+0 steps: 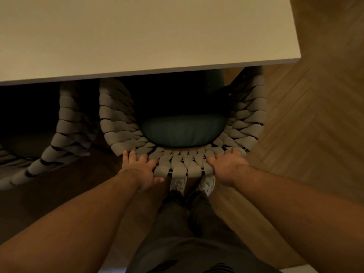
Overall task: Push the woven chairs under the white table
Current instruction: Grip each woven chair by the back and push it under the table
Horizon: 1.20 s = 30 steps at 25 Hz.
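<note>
A grey woven chair (pixel 118 119) with a dark teal cushion (pixel 183 133) stands in front of me, its seat partly under the white table (pixel 137 36). My left hand (pixel 140 167) rests flat on the left of the chair's curved back rim, fingers spread. On the right of the same rim lies my right hand (pixel 226 164), also flat. A second woven chair (pixel 65 123) stands to the left, partly under the table too.
Wooden herringbone floor (pixel 315 125) spreads to the right of the table's corner. My legs and white shoes (pixel 206 184) are just behind the chair back. A pale edge (pixel 323 269) shows at the bottom right.
</note>
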Available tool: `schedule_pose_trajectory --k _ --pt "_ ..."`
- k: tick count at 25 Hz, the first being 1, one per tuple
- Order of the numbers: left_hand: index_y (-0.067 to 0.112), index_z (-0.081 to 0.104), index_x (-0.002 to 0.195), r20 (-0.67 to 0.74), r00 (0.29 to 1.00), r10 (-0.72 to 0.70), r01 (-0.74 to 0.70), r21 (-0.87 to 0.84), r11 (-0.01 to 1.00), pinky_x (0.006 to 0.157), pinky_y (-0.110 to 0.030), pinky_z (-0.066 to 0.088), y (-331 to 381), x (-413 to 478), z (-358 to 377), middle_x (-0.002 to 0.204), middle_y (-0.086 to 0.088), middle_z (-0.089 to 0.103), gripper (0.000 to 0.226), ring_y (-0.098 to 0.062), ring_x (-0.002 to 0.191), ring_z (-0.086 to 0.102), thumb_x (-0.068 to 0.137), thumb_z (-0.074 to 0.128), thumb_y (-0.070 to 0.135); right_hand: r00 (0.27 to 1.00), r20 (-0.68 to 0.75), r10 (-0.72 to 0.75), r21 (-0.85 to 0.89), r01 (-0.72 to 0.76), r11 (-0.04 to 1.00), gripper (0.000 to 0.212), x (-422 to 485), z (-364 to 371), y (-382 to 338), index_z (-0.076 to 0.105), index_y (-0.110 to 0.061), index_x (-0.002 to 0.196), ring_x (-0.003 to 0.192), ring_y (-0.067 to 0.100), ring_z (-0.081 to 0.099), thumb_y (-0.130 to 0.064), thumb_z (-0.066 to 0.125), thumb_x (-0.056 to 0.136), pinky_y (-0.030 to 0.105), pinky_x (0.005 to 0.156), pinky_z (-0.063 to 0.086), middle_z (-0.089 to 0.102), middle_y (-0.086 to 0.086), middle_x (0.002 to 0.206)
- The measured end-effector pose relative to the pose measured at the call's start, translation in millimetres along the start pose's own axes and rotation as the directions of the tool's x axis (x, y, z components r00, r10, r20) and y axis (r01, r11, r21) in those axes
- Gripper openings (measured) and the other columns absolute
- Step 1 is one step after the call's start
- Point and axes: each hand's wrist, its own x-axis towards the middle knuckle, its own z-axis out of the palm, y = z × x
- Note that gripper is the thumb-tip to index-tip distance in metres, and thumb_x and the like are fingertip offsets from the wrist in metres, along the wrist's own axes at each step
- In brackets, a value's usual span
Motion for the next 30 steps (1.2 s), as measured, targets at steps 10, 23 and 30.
schedule_pose_trajectory --k 10,23,30 --pt "0.035 0.022 0.160 -0.118 0.981 0.154 -0.157 -0.011 0.988 0.122 -0.062 -0.014 -27 -2 -5 0.163 0.003 0.037 0.072 -0.027 0.152 0.025 0.099 0.054 0.054 0.993 -0.059 0.105 0.042 -0.102 0.994 0.057 1 10 -9 0.039 -0.021 0.152 0.140 0.037 0.044 -0.024 0.057 0.098 0.063 0.124 0.012 0.052 0.012 0.146" --pt "0.040 0.023 0.159 -0.171 0.957 0.234 -0.220 0.100 0.970 0.121 -0.067 -0.011 30 -12 -4 0.165 0.008 0.031 0.063 -0.025 0.155 0.019 0.103 0.048 0.052 0.987 0.028 0.156 0.120 -0.159 0.980 0.053 -32 56 21 0.039 -0.018 0.151 0.138 0.039 0.045 -0.024 0.053 0.101 0.065 0.123 0.012 0.052 0.016 0.144" --pt "0.044 0.025 0.158 -0.199 0.955 0.219 -0.211 0.057 0.976 0.119 -0.067 -0.016 48 5 -15 0.165 0.012 0.029 0.062 -0.025 0.155 0.016 0.102 0.050 0.053 0.989 0.019 0.146 0.076 -0.147 0.986 0.049 -23 46 55 0.040 -0.021 0.150 0.135 0.037 0.048 -0.028 0.053 0.103 0.065 0.122 0.011 0.057 0.012 0.142"
